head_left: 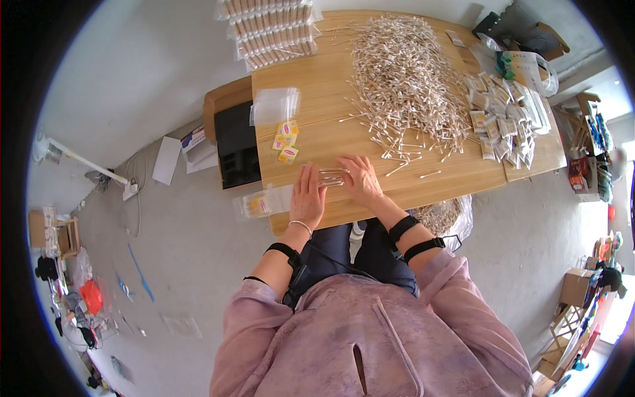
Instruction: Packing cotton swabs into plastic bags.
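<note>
Near the front edge of the wooden table, my left hand (308, 197) and my right hand (362, 181) hold a small bundle of cotton swabs (333, 176) between them. The swabs lie crosswise, with their ends against the fingers of each hand. Just left of my left hand is a clear plastic bag (256, 205) with a yellow label and swabs inside. Several yellow-and-white cards (287, 140) lie beyond that hand, below a stack of clear bags (276, 104). A large loose heap of cotton swabs (405, 79) spreads beyond my right hand, with a few strays close by.
Packed swab bags (506, 122) are piled at the table's right end. Rows of swab packs (270, 33) stand at the far left. An open cardboard box with a black panel (237, 145) adjoins the left edge. A bag of swabs (439, 217) sits below the front edge.
</note>
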Action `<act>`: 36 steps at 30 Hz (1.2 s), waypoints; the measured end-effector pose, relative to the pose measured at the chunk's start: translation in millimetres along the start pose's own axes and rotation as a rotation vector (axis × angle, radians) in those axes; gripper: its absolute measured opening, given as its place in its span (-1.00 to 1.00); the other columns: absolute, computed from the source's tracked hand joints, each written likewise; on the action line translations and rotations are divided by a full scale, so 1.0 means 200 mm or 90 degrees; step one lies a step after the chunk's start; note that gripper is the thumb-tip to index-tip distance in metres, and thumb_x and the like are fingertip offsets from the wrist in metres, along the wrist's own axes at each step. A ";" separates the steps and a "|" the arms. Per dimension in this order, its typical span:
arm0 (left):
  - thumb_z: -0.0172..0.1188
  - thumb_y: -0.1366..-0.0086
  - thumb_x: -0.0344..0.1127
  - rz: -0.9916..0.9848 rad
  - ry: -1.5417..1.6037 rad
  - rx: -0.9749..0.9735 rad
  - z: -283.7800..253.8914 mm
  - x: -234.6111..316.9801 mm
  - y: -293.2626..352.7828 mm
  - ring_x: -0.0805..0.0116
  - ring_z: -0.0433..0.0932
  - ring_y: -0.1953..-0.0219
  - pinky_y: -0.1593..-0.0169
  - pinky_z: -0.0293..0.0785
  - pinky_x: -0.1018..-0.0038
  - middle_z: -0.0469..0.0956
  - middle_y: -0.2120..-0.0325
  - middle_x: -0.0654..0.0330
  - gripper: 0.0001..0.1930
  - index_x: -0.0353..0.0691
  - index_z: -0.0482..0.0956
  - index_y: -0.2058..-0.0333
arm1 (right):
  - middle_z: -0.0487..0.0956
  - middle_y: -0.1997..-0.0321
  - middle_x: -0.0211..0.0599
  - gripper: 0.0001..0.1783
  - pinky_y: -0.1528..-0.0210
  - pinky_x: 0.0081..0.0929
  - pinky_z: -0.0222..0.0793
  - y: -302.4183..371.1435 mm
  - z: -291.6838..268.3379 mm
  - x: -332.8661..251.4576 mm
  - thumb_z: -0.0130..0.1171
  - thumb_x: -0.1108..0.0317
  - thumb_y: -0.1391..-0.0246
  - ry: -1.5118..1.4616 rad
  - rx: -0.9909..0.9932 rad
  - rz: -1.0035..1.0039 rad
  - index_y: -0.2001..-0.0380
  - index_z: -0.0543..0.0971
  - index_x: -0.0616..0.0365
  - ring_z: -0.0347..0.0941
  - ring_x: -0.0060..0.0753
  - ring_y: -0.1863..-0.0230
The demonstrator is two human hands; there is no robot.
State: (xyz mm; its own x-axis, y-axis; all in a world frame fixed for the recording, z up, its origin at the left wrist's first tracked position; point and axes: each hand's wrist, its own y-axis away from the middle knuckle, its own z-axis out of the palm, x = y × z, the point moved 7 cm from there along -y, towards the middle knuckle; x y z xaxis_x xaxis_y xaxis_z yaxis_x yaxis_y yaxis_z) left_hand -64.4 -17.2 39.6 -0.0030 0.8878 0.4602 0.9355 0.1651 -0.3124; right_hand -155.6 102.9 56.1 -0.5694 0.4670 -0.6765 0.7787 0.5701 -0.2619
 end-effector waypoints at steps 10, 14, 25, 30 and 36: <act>0.20 -0.20 -0.30 0.029 0.021 -0.170 0.10 0.06 -0.10 0.03 0.30 -0.16 -0.27 0.22 0.17 0.39 -0.04 0.09 -0.52 -0.26 0.40 -0.10 | 0.35 -0.21 0.02 -0.47 -0.36 -0.16 0.09 0.14 -0.03 0.02 0.05 0.55 0.03 -0.004 0.066 -0.004 -0.09 0.37 0.31 0.20 0.04 -0.29; 0.18 -0.20 -0.33 0.055 -0.015 -0.134 0.11 0.12 -0.04 0.03 0.27 -0.19 -0.28 0.22 0.19 0.35 -0.10 0.05 -0.52 -0.27 0.39 -0.11 | 0.36 -0.22 0.02 -0.44 -0.36 -0.16 0.09 0.16 -0.03 0.05 0.04 0.52 0.03 0.007 0.057 -0.022 -0.14 0.34 0.29 0.20 0.04 -0.30; 0.08 -0.20 -0.49 0.070 0.110 -0.088 0.18 0.16 -0.12 -0.16 0.06 -0.33 -0.36 0.04 0.11 0.12 -0.27 -0.14 -0.35 -0.38 0.08 -0.27 | 0.30 -0.28 0.06 -0.42 -0.39 -0.14 0.05 0.15 0.00 0.03 0.02 0.51 -0.03 -0.002 0.057 0.000 -0.19 0.31 0.28 0.14 0.08 -0.35; 0.06 -0.23 -0.45 -0.016 0.208 -0.058 0.08 0.08 -0.08 -0.21 0.09 -0.31 -0.35 0.07 0.12 0.10 -0.26 -0.25 -0.32 -0.40 0.00 -0.29 | 0.29 -0.30 0.12 -0.56 -0.40 -0.22 0.01 0.16 -0.05 0.13 -0.13 0.47 -0.25 -0.201 0.221 0.106 -0.20 0.30 0.28 0.10 0.10 -0.39; -0.04 -0.31 -0.41 -0.100 0.284 -0.010 0.13 0.06 -0.08 -0.25 -0.01 -0.35 -0.37 0.01 0.12 0.05 -0.29 -0.28 -0.38 -0.43 0.00 -0.30 | 0.26 -0.32 0.15 -0.56 -0.41 -0.16 -0.01 0.06 0.10 0.02 -0.14 0.41 -0.28 -0.297 0.207 0.074 -0.19 0.29 0.30 0.04 0.16 -0.41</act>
State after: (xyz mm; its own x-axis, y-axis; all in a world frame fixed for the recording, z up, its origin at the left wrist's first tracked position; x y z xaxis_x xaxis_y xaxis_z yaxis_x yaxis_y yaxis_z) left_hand -88.2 1.5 27.8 0.0042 0.5814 0.8136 0.9411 0.2729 -0.1998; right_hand -142.7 98.8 37.3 -0.3563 0.1240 -0.9261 0.9121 0.2614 -0.3159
